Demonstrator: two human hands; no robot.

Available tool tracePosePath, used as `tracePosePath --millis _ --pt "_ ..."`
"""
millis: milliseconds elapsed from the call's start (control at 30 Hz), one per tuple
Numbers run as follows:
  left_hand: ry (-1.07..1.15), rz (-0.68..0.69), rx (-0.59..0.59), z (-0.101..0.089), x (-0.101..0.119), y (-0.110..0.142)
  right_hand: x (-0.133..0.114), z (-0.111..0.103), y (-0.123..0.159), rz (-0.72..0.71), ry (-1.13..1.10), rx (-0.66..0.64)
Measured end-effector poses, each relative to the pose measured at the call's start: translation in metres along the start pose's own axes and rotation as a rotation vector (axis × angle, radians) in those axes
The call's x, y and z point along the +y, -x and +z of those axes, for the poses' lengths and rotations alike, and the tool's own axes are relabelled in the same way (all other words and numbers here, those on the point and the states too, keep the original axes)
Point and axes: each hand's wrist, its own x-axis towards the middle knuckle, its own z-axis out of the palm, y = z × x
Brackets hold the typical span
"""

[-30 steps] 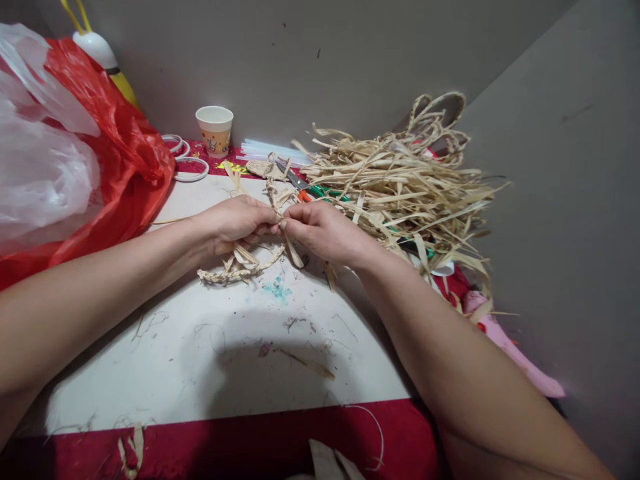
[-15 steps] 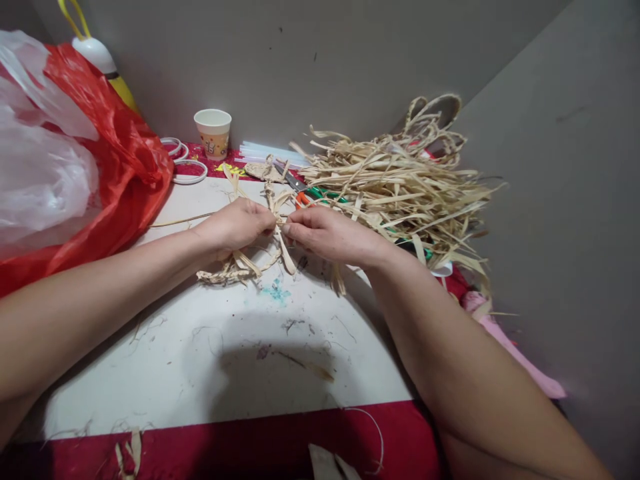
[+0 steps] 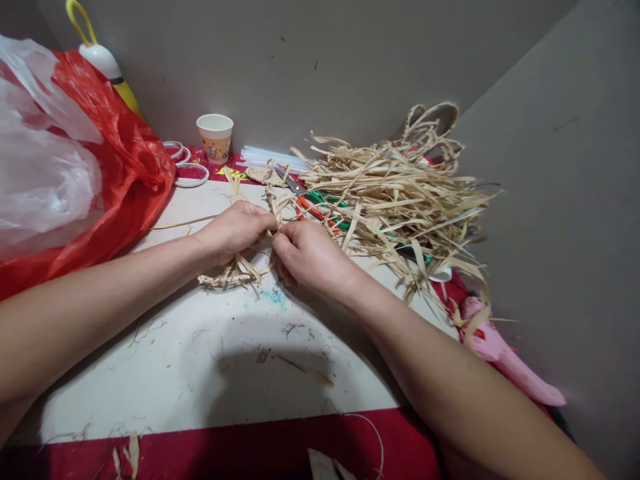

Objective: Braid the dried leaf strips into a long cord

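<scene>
My left hand (image 3: pixel 243 228) pinches a pale, dry plaited straw braid (image 3: pixel 273 200) near the middle of the white board (image 3: pixel 190 360). Right beside it, my right hand (image 3: pixel 310 257) is closed at the same spot, its fingers on straw strands of the braid; the fingertips partly hide what they grip. Part of the braid curves out below my left hand, with loose ends (image 3: pixel 247 267) sticking from it. Just beyond my right hand lie scissors (image 3: pixel 313 208) with orange handles, and green handles show beside them under straw.
A large heap of dry straw strips (image 3: pixel 400 193) lies at the right. Behind stand a paper cup (image 3: pixel 216 143) and white straws (image 3: pixel 273 159); white rings (image 3: pixel 191 175) lie left of them. A red plastic bag (image 3: pixel 120 140) fills the left. A pink object (image 3: pixel 510 360) lies at the right edge.
My right hand has moved slightly left and toward me, closing in on my left hand and covering the strands there. My left hand stays nearly in place.
</scene>
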Motion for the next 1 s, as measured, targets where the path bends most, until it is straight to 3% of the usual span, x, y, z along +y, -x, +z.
tracePosePath --millis 133,333,467,600,700,767,1000 --pt "0.062 -0.011 -0.037 0.0 -0.001 0.0 0.004 0.003 0.0 -0.035 0.367 0.078" --pt "0.106 -0.049 -0.044 0.0 0.001 0.001 -0.004 0.003 0.006 -0.041 0.516 0.011" --pt "0.123 -0.089 -0.027 -0.001 0.005 0.003 -0.018 -0.013 0.017 -0.126 0.548 -0.095" --pt "0.165 -0.092 -0.061 -0.006 0.008 0.002 -0.016 -0.042 0.022 -0.228 0.268 -0.271" --pt "0.18 -0.097 -0.096 -0.009 0.009 0.001 -0.002 -0.053 0.012 -0.174 -0.047 -0.026" --pt "0.178 -0.111 -0.117 -0.01 0.009 0.001 0.008 -0.049 0.002 -0.113 -0.186 0.108" --pt "0.161 -0.084 -0.172 -0.01 0.009 0.002 0.016 -0.015 -0.016 0.106 -0.589 -0.276"
